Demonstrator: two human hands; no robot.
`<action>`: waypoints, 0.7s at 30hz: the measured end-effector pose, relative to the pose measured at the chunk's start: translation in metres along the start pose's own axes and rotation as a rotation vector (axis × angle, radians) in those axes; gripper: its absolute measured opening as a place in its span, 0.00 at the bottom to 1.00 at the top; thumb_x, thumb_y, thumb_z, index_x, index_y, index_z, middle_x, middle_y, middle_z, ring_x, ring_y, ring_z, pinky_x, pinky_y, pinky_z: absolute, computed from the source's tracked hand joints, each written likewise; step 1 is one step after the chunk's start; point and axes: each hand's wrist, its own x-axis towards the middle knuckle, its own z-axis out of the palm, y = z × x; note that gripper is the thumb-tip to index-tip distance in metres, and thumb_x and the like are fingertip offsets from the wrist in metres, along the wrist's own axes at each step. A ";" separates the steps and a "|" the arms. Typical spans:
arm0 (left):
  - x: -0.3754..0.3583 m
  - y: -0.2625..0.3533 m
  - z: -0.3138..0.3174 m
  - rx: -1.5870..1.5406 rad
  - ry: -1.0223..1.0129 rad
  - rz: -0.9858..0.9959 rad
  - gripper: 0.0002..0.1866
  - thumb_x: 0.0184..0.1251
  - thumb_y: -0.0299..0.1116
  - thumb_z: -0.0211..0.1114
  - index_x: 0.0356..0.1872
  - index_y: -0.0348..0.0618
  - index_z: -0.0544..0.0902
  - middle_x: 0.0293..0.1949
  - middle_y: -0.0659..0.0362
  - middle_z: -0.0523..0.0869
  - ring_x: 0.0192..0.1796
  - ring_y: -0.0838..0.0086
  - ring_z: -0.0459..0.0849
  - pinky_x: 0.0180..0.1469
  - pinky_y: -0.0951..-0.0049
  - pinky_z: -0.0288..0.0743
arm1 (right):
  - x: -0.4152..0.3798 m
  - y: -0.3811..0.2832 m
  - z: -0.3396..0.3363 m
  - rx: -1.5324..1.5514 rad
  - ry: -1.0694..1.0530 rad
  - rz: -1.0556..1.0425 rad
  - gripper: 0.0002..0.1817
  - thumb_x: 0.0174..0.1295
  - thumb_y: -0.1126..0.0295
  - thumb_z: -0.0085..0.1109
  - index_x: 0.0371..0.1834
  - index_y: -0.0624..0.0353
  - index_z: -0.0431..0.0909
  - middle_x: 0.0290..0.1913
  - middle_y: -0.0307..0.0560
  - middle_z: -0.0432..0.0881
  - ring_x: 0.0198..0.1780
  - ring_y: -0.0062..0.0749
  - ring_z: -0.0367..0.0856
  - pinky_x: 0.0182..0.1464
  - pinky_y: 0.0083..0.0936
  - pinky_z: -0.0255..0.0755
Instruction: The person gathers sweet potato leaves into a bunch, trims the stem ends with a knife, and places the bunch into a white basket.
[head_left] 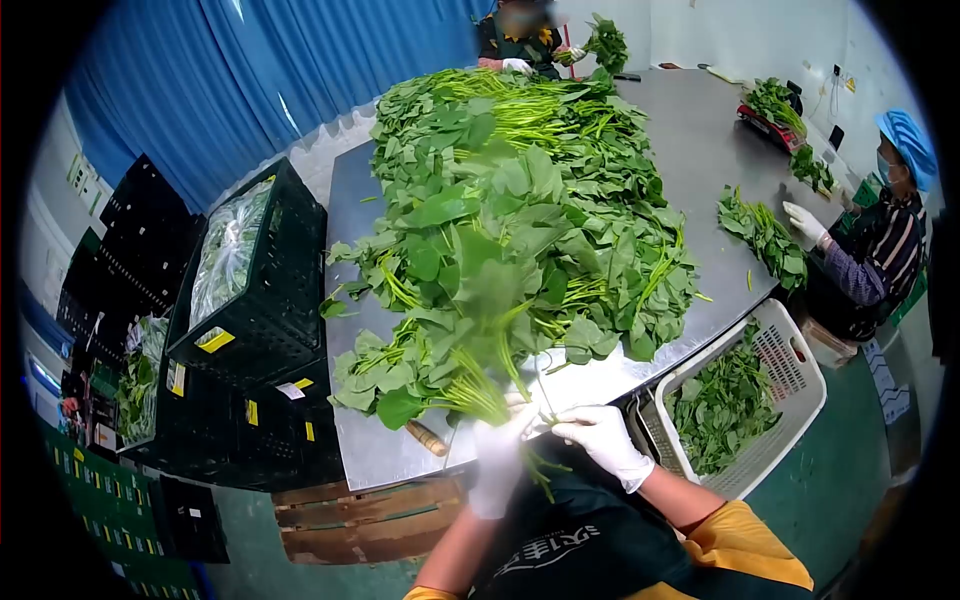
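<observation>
My left hand [497, 455], in a white glove, is closed around the stems of a bunch of leafy greens [480, 385] at the table's near edge. Close on its right, my right hand [605, 440], also gloved, has its thumb and fingers pinched together near a few thin stems; what they hold is too small to name. A large pile of greens [560, 220] covers the middle of the metal table [390, 455]. A wooden-handled tool [427, 438] lies beside the bunch, left of my left hand.
A white basket [805, 375] with loose greens stands at the right. Dark crates [285, 300] are stacked at the left, one with bagged greens. One person [520, 45] holds greens at the far end; another [875, 240] sits at the right, near a red scale [770, 130].
</observation>
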 end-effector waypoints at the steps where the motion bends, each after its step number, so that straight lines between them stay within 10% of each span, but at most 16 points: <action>1: 0.000 -0.006 -0.001 0.095 0.015 0.087 0.04 0.62 0.24 0.59 0.30 0.35 0.81 0.26 0.64 0.79 0.26 0.81 0.74 0.27 0.78 0.65 | -0.003 -0.007 0.000 0.033 0.047 0.051 0.08 0.54 0.77 0.64 0.36 0.69 0.83 0.29 0.40 0.82 0.28 0.17 0.76 0.31 0.15 0.69; 8: 0.001 -0.032 -0.001 0.605 -0.059 0.525 0.09 0.60 0.23 0.61 0.41 0.39 0.85 0.25 0.60 0.81 0.22 0.75 0.75 0.23 0.74 0.65 | -0.017 0.012 -0.013 0.016 0.126 0.064 0.06 0.54 0.78 0.63 0.34 0.70 0.82 0.30 0.42 0.82 0.29 0.19 0.77 0.33 0.16 0.70; 10: -0.004 -0.028 0.014 -0.011 -0.016 -0.048 0.07 0.61 0.24 0.60 0.38 0.37 0.84 0.22 0.64 0.77 0.21 0.78 0.73 0.23 0.76 0.65 | -0.025 0.006 -0.016 0.137 0.109 0.164 0.06 0.56 0.78 0.61 0.36 0.69 0.82 0.32 0.43 0.81 0.30 0.19 0.77 0.35 0.15 0.70; 13: -0.003 -0.017 0.028 -0.225 0.034 -0.241 0.03 0.61 0.25 0.61 0.33 0.38 0.81 0.20 0.67 0.75 0.20 0.82 0.71 0.22 0.79 0.64 | -0.038 0.014 -0.038 0.259 0.472 0.053 0.06 0.59 0.76 0.57 0.30 0.68 0.80 0.30 0.40 0.80 0.29 0.19 0.76 0.34 0.13 0.68; 14: -0.002 -0.015 0.024 -0.230 0.019 -0.244 0.03 0.61 0.25 0.61 0.33 0.38 0.81 0.20 0.67 0.75 0.20 0.82 0.71 0.22 0.79 0.64 | -0.043 0.010 -0.058 -0.218 0.594 -0.105 0.07 0.62 0.75 0.55 0.29 0.66 0.79 0.30 0.39 0.78 0.28 0.18 0.73 0.33 0.13 0.66; 15: -0.002 -0.013 0.013 -0.082 -0.018 -0.158 0.05 0.64 0.25 0.59 0.37 0.37 0.80 0.25 0.64 0.77 0.24 0.80 0.73 0.27 0.79 0.67 | -0.043 0.024 -0.077 0.382 0.792 0.068 0.06 0.64 0.74 0.52 0.33 0.64 0.78 0.30 0.38 0.77 0.27 0.19 0.72 0.32 0.14 0.64; 18: 0.007 -0.003 0.000 -0.195 0.035 -0.255 0.07 0.67 0.26 0.58 0.41 0.34 0.79 0.27 0.60 0.79 0.26 0.80 0.74 0.30 0.81 0.70 | -0.046 0.050 -0.125 0.886 0.915 0.019 0.12 0.68 0.65 0.51 0.43 0.64 0.76 0.36 0.42 0.81 0.31 0.20 0.77 0.31 0.10 0.71; 21: 0.012 0.007 0.005 -0.270 0.082 -0.279 0.07 0.66 0.26 0.59 0.41 0.33 0.79 0.26 0.60 0.79 0.24 0.81 0.73 0.28 0.82 0.67 | -0.031 0.051 -0.135 0.698 0.498 0.206 0.20 0.68 0.59 0.51 0.52 0.67 0.74 0.42 0.47 0.82 0.35 0.23 0.79 0.33 0.11 0.72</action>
